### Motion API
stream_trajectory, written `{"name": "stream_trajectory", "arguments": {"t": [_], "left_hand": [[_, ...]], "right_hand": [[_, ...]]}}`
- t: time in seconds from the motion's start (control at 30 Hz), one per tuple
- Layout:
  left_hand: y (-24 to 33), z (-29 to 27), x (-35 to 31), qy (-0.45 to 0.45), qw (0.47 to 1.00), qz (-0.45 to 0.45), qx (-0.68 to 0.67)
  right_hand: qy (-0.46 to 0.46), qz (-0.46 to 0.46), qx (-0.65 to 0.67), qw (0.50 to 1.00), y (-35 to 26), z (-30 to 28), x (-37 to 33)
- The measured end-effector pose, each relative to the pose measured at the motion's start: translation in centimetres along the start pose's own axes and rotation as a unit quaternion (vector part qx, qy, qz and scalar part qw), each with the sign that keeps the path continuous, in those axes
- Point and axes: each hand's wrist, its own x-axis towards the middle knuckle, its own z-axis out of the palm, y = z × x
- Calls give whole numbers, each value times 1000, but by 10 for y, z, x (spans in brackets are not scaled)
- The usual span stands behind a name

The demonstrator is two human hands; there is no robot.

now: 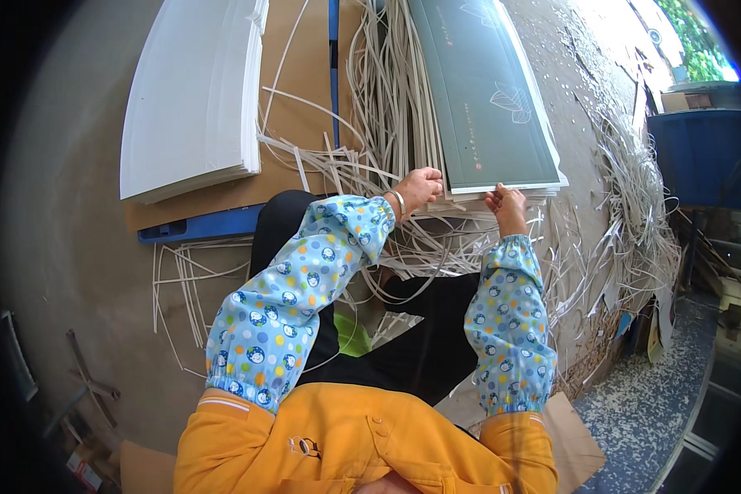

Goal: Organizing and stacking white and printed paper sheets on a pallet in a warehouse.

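Note:
A stack of dark green printed sheets (490, 99) with pale leaf drawings lies before me, its white margin showing along the near edge. My right hand (508, 203) is closed at that near edge, thumb and fingers pinching the white border. At the near left corner of the stack, my left hand (420, 188) has its fingers drawn together. What it holds, if anything, is too small to make out. Thin white paper strips (391, 90) run in a dense bundle along the stack's left side, and more hang tangled below both hands.
A tall stack of white sheets (191, 99) stands at the left on brown cardboard (292, 74) over a blue pallet (210, 226). Heaped strips (634, 181) lie at the right, near a blue bin (704, 152). My bent legs in black trousers (420, 346) are below my hands.

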Motion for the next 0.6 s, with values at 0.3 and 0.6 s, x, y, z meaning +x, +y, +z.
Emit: {"name": "stream_trajectory", "arguments": {"t": [0.3,0.6], "left_hand": [[-5,10,9,23,997,-14,-77],[10,11,0,13,988,-37,-148]], "right_hand": [[94,19,43,995,2,7,-14],[49,61,145,986,-2,-2,-5]]}}
